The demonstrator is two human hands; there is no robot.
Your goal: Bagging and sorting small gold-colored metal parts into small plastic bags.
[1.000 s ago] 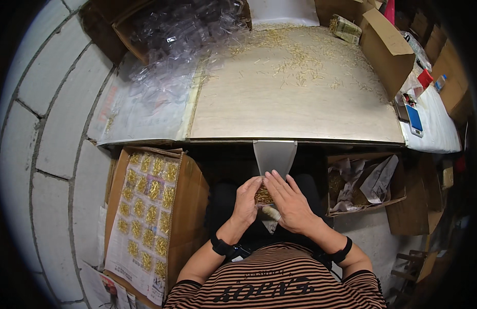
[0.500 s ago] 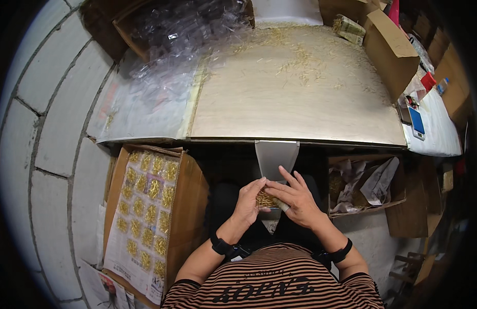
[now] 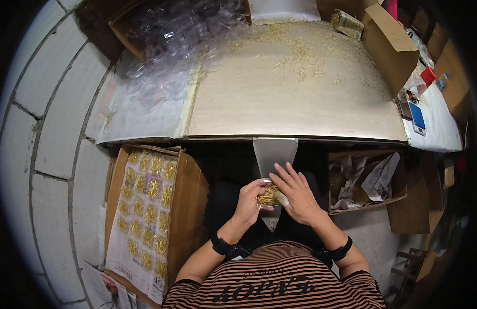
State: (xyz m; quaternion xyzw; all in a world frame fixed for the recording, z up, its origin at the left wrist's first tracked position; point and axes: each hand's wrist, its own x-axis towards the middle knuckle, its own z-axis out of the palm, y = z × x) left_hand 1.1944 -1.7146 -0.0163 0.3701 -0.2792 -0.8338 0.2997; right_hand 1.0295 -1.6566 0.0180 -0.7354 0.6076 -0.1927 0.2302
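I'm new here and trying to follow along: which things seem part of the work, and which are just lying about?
Apparently part of the work:
clear packet of gold-coloured pieces, in the left hand, right hand at its edge
loose gold-coloured pieces on the table
filled packets in rows at left
clear plastic heap

Apparently just lying about:
blue-and-white device
bottle
red object

Striped shirt (image 3: 321, 260) bears black lettering (image 3: 263, 291); newspaper (image 3: 118, 252), small print

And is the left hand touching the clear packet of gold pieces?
Touching: the head view shows the left hand holding the clear packet, whose left side sits inside its grasp.
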